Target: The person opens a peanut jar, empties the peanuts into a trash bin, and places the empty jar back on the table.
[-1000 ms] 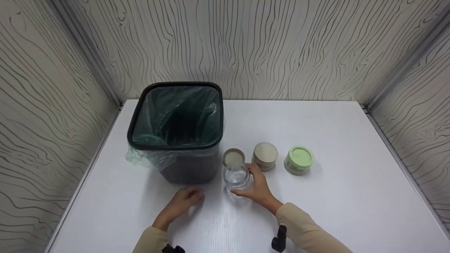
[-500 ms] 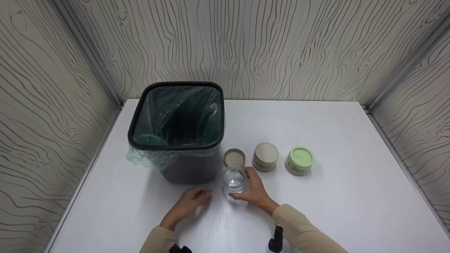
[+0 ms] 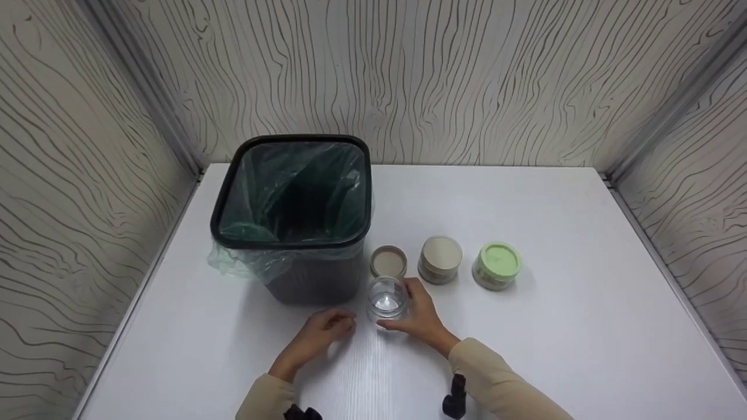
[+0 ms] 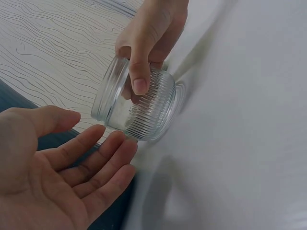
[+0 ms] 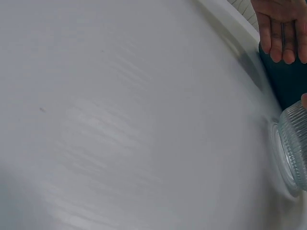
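Observation:
My right hand [image 3: 422,316] grips a clear glass jar [image 3: 385,298] from its right side, thumb in front and fingers behind. In the left wrist view the open-topped jar [image 4: 144,112] has a ribbed lower wall, and its base is at or very close to the table. My left hand [image 3: 318,335] lies just left of the jar, its fingers loosely bent and holding nothing; its fingertips [image 4: 125,143] are near or against the jar's side. Behind the jar lies a round beige lid [image 3: 388,262]. The right wrist view catches only part of the jar [image 5: 293,146].
A dark bin [image 3: 315,277] lined with a green bag [image 3: 257,192] stands behind my left hand. Right of the lid are a jar with a beige lid [image 3: 442,254] and a jar with a green lid [image 3: 499,261]. Patterned walls [image 3: 373,81] enclose the white table [image 3: 583,280].
The right hand has brought the jar slightly nearer to me and left, away from the beige lid. My left hand has shifted right toward the jar.

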Available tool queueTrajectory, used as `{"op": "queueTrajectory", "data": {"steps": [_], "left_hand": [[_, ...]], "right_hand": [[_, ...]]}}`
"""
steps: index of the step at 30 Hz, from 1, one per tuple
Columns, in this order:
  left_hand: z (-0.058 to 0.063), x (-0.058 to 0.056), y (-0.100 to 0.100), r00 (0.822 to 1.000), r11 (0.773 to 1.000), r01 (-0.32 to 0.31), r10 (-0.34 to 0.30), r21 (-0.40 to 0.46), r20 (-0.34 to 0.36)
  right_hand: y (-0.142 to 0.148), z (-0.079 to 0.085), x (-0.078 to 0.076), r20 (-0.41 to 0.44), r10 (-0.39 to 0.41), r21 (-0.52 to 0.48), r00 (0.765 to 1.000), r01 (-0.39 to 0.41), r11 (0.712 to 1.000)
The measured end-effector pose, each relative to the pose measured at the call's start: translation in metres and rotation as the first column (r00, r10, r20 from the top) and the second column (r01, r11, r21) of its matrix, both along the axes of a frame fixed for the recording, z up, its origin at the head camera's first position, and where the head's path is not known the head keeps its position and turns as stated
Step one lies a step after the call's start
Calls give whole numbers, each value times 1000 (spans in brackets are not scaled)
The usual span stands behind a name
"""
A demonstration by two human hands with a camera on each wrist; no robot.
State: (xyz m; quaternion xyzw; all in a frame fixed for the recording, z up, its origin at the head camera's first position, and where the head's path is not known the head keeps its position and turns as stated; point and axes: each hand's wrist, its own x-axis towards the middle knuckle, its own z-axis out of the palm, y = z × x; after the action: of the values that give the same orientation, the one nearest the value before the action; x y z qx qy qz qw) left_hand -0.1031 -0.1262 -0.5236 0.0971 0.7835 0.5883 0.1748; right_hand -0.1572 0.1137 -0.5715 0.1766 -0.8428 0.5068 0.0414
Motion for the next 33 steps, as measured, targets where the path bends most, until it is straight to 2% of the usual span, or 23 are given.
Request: {"op": "queueTrajectory", "data": {"steps": [5,15,25,33], "left_hand": [[1,-1,-1,1000,1000,12,-12,-29,-4],[2,-2,-1,1000,998,0,-1,-56,-17],[0,-3,3,1000,999,4,-4,-43,-21],[2,-1,6,998,1000,-8,6,-25,-68]], "right_hand": [[-1,0,-1,16,8,5,1000,-9,1000],[-1,-3,0,-37,9,22,999,-8,1000],[-1,-2,4,34,10,37,999,-11,999],[5,-1,7,121,13,32,993,-17,999]]}}
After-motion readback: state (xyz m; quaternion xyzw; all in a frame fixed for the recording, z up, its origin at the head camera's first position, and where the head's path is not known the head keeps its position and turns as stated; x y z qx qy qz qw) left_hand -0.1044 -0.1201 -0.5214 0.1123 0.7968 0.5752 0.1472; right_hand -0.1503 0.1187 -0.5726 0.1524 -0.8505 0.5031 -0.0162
